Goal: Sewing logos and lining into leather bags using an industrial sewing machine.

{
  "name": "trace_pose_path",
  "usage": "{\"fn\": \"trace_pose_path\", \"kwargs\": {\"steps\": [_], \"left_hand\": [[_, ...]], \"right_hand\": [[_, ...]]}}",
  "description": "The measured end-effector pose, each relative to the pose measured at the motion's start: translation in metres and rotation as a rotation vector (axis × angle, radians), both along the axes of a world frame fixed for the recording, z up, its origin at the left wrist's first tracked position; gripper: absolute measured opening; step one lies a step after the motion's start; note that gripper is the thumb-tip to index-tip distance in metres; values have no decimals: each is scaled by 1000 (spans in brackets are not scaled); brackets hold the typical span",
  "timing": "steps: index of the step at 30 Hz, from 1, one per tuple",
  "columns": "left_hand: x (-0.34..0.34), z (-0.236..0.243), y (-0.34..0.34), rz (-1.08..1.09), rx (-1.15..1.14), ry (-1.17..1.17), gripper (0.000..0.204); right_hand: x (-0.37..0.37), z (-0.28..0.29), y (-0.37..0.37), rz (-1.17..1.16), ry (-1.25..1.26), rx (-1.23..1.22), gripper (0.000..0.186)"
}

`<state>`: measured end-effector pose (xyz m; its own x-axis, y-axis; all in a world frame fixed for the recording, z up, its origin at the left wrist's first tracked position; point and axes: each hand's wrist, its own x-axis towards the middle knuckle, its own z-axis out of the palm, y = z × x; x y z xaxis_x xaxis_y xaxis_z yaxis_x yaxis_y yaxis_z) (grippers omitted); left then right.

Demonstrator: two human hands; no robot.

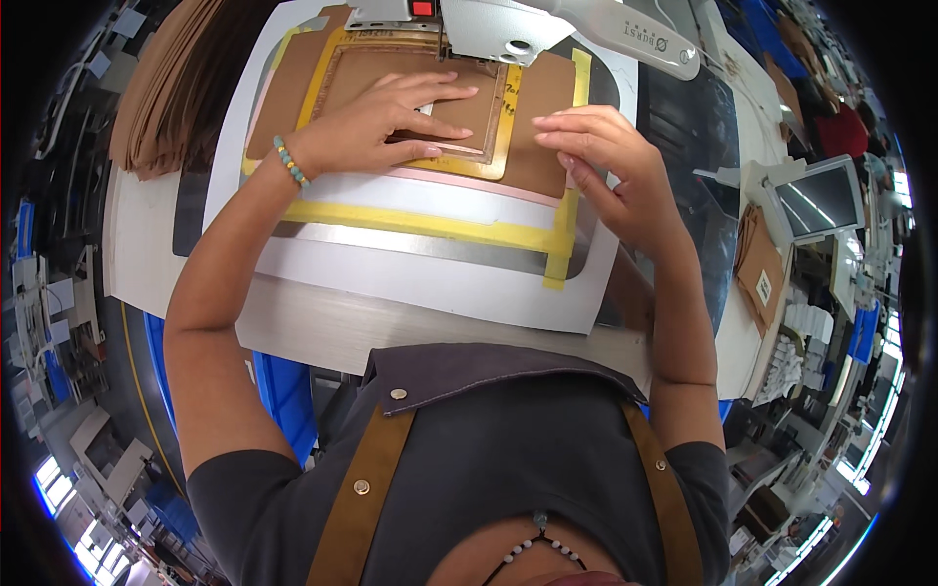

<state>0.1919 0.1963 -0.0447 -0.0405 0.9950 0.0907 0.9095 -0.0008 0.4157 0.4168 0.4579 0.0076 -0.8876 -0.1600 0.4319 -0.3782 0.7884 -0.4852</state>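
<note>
My left hand (405, 122) lies with its fingers spread inside a yellow-edged rectangular template (502, 137), resting on a brown sheet-like panel (549, 88). A small white patch shows beneath its fingers. To the right of the template, my right hand (611, 161) hovers at the panel's right edge; its fingers are stretched out and its thumb stands apart, with nothing visible between them. Whether its fingertips touch the panel I cannot tell. At the template's far edge stands the needle area of a white sewing machine (484, 31). A white sheet with yellow tape (410, 225) lies under the panel.
A thick stack of brown panels (171, 107) stands at the far left. More brown pieces (757, 259) lie on the right, near a tilted screen (821, 195). The machine's white arm (625, 34) reaches across the far right. Blue bins (283, 391) sit below the table's front edge.
</note>
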Motion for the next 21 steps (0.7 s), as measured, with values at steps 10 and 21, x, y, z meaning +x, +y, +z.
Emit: {"fn": "trace_pose_path", "kwargs": {"steps": [10, 21], "left_hand": [[-17, -2, 6, -16, 64, 112, 43], [-15, 10, 22, 105, -28, 233, 48]], "right_hand": [[19, 51, -122, 990, -112, -1091, 55], [40, 89, -161, 1209, -199, -1526, 55]]}}
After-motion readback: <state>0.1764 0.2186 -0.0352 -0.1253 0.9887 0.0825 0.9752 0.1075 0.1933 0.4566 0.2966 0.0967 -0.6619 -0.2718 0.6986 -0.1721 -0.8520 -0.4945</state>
